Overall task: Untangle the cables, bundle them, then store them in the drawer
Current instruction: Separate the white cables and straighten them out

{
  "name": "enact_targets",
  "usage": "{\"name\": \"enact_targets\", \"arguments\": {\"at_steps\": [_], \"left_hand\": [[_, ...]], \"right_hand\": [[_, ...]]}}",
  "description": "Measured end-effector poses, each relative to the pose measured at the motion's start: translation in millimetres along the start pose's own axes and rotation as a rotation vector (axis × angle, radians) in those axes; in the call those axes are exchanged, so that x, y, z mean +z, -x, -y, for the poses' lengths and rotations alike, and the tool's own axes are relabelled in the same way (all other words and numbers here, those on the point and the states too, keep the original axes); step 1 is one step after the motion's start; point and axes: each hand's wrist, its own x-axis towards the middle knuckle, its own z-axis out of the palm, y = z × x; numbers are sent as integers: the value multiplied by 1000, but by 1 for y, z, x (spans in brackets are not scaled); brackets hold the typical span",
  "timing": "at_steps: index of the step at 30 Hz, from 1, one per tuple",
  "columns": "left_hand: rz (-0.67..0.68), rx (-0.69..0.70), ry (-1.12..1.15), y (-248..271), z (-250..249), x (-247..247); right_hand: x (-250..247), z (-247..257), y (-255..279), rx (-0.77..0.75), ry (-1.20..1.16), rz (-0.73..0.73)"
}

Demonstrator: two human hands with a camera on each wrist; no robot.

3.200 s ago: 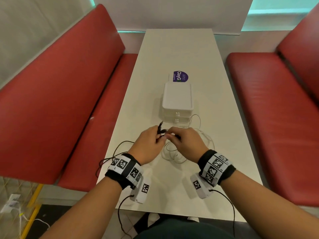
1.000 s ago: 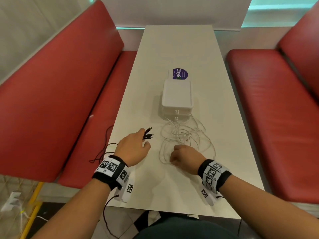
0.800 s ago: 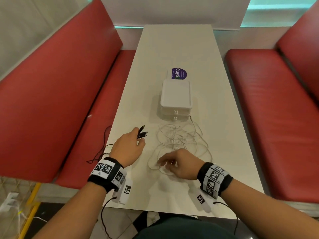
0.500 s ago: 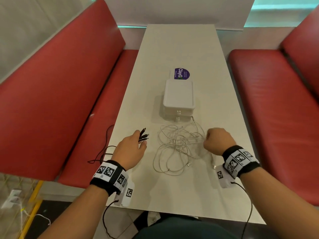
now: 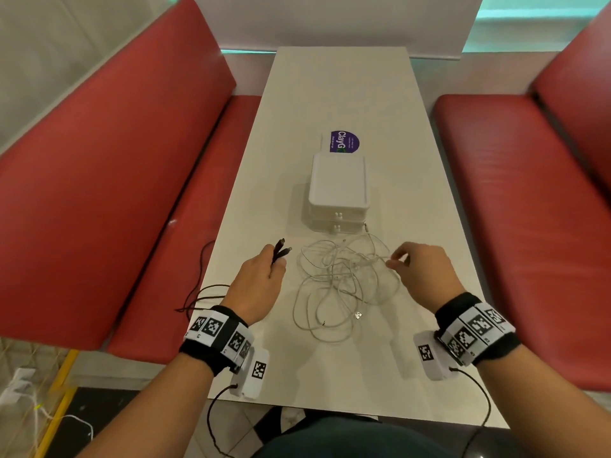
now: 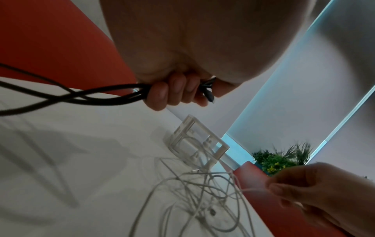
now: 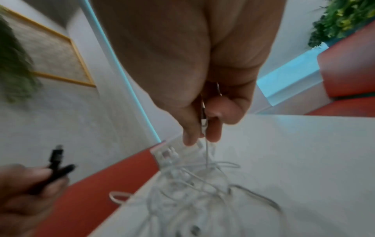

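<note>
Untangling is partway, bundling and storing not started, as I read it. Near edge, lower centre of the head view: the white cables [image 5: 334,285] lie in a loose messy pile on the table [image 5: 330,375], loops crossing, a plug end at the near side of the pile. Looks like more than one white cable, can't count them.

Left hand [image 5: 256,282], left of the pile, is curled round the black cable [image 5: 279,251]; two plug ends stick out past the fingers toward the top of the frame, and the rest trails off the left table edge toward the red bench [image 5: 99,209]. Left wrist view confirms the fingers wrapped around the black strands. So black is pulled free of the white pile, but not coiled.

Right hand [image 5: 420,269], right of the pile, pinches a thin white strand between thumb and fingertips, lifting it off the heap; the right wrist view shows the same pinch.

Farther up, centre frame: the small white drawer box [image 5: 338,190] sits just beyond the pile, both drawers closed. Behind it a purple sticker [image 5: 344,141].

Left to do: separate the white ones, coil everything, open a drawer, put them in.

Versus half a second back: the right hand was a fist at the pile's right edge; now the fingers have spread and picked up a strand. The left hand's hold on the black cable is unchanged. The pile has barely shifted.
</note>
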Motion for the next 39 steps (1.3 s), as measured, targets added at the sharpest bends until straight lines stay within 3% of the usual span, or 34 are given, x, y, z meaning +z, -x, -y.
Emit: {"name": "enact_targets", "arguments": {"at_steps": [3, 6, 8, 10, 15, 20, 24, 28, 32, 35, 37, 39], "left_hand": [[-15, 65, 72, -2, -11, 1], [-42, 93, 215, -8, -20, 5], [-16, 88, 333, -13, -26, 10], [38, 67, 434, -16, -28, 17], [148, -10, 628, -10, -33, 31], [160, -17, 829, -8, -34, 38], [190, -103, 1038, -7, -38, 35], [259, -82, 852, -8, -38, 33], [163, -17, 878, -12, -34, 30], [69, 13, 1023, -15, -38, 19], [68, 54, 1080, -16, -43, 10], [95, 84, 1123, -16, -46, 4]], "right_hand": [[-13, 25, 3, -233, 21, 15], [-16, 53, 14, -501, 177, 215], [-17, 71, 21, -585, 154, 335], [-18, 86, 23, -574, 30, 355], [-21, 96, 11, -435, -303, 161], [-13, 102, 12, -470, -359, 86], [-8, 105, 14, -478, -376, 29], [-2, 108, 21, -477, -451, -40], [4, 106, 20, -400, -596, -194], [16, 103, 26, -271, -762, -9], [29, 102, 32, -312, -713, 174], [41, 103, 36, -363, -609, 246]]}}
